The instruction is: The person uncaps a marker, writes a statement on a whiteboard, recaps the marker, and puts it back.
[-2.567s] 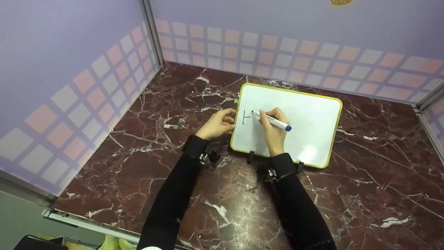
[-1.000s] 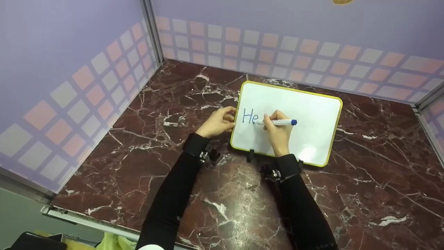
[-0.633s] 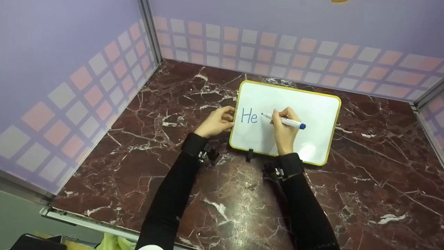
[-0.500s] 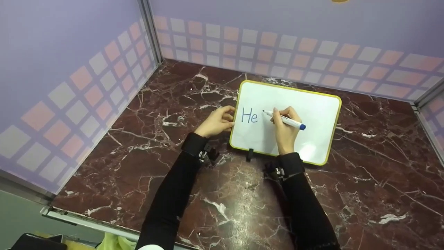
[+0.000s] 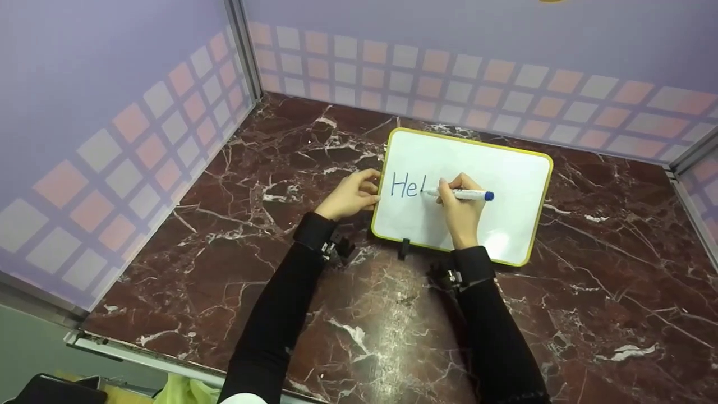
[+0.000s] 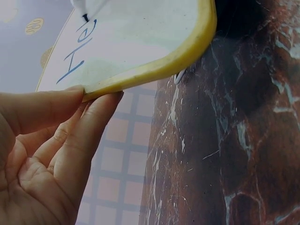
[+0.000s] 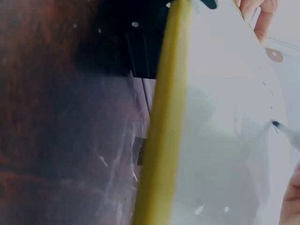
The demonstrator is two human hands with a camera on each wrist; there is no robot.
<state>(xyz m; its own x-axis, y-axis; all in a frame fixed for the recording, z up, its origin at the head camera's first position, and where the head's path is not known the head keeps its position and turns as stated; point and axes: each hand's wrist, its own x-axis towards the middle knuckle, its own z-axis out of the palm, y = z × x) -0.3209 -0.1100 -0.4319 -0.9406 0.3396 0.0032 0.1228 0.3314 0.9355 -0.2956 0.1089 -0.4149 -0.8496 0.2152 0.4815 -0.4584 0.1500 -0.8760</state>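
Note:
A whiteboard [image 5: 505,179] with a yellow rim stands tilted on the table, held up by a black stand [image 5: 404,248]. Blue handwriting [image 5: 405,186] at its left reads "He" and a further upright stroke. My left hand [image 5: 349,196] pinches the board's left edge between thumb and fingers, as the left wrist view also shows. In my right hand [image 5: 463,216] is a white marker [image 5: 471,194] with a blue end, gripped like a pen. Its dark tip [image 7: 275,123] meets the board at the foot of the stroke. The right wrist view shows only a bit of that hand.
Under the board lies a dark red marbled table [image 5: 235,269]. Purple walls with pink and grey squares [image 5: 437,84] enclose its back and sides. Below the table's front left edge are a black object [image 5: 61,390] and a yellow-green cloth [image 5: 185,391].
The right hand has moved rightward with the marker. An "H" was finished, then an "e" and an upright stroke appeared beside it. The left hand stays on the board's edge.

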